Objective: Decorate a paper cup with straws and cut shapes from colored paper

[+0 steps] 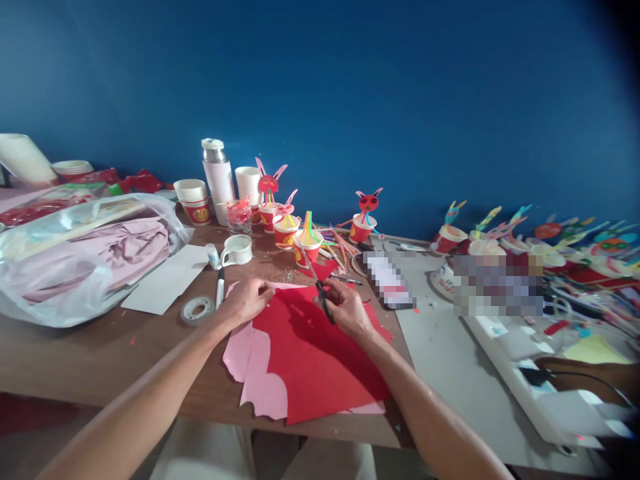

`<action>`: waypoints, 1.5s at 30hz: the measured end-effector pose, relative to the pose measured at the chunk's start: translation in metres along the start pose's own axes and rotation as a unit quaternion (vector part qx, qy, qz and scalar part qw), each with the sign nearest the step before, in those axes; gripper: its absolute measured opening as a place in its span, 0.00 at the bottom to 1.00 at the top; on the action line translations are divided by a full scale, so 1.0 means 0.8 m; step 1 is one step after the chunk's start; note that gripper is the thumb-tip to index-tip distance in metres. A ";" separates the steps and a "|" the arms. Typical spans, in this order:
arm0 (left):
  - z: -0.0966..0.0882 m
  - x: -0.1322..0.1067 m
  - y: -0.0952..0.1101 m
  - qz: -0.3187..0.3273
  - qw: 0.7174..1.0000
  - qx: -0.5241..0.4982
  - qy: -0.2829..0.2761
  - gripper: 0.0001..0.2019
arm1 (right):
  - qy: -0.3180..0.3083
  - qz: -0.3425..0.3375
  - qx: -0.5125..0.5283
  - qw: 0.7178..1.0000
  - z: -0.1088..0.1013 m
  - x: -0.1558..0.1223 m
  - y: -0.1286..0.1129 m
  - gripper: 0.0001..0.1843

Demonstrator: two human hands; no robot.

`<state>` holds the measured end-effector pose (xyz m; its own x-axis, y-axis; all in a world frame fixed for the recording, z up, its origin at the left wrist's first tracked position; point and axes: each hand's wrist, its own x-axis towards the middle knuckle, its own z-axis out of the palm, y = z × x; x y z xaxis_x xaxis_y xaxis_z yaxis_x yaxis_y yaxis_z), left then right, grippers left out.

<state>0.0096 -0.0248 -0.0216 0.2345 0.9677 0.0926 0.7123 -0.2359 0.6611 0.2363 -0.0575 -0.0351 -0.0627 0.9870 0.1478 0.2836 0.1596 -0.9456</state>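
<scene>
My left hand [249, 299] is closed in a pinch on the far edge of a pink paper sheet [257, 373] that lies under a large red paper sheet [315, 357] on the brown table [100, 353]. My right hand [345, 311] grips black-handled scissors [317, 287], their blades pointing away toward the cups. Both forearms reach in from the bottom of the view.
A tape roll [197, 310], a marker [220, 288] and a white mug [237, 250] lie left of my hands. A plastic bag of pink cloth [85, 257] fills the left. Red paper cups with straws [306, 243], a white flask [218, 179] and craft figures [500, 233] line the back.
</scene>
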 end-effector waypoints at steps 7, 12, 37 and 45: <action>-0.001 -0.001 0.009 0.007 0.999 0.029 0.031 0.14 | 0.058 -0.069 -0.074 0.993 0.000 -0.004 0.000 0.16; 0.004 -0.001 0.004 0.011 0.996 0.055 0.065 0.14 | 0.058 -0.074 -0.114 0.989 0.001 -0.002 0.004 0.16; 0.022 -0.001 0.008 -0.125 0.888 -0.438 -0.069 0.06 | -0.091 -0.086 -0.061 0.990 0.021 -0.012 0.005 0.19; 0.007 0.005 0.006 -0.116 0.867 -0.483 -0.044 0.09 | -0.080 -0.163 -0.039 0.983 0.005 -0.014 0.003 0.24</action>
<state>0.0179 -0.0229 -0.0220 0.2398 0.9584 -0.1551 -0.1292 0.1898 0.9733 0.2336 -0.0684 -0.0407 -0.3109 0.8688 0.3855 0.2951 0.4738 -0.8297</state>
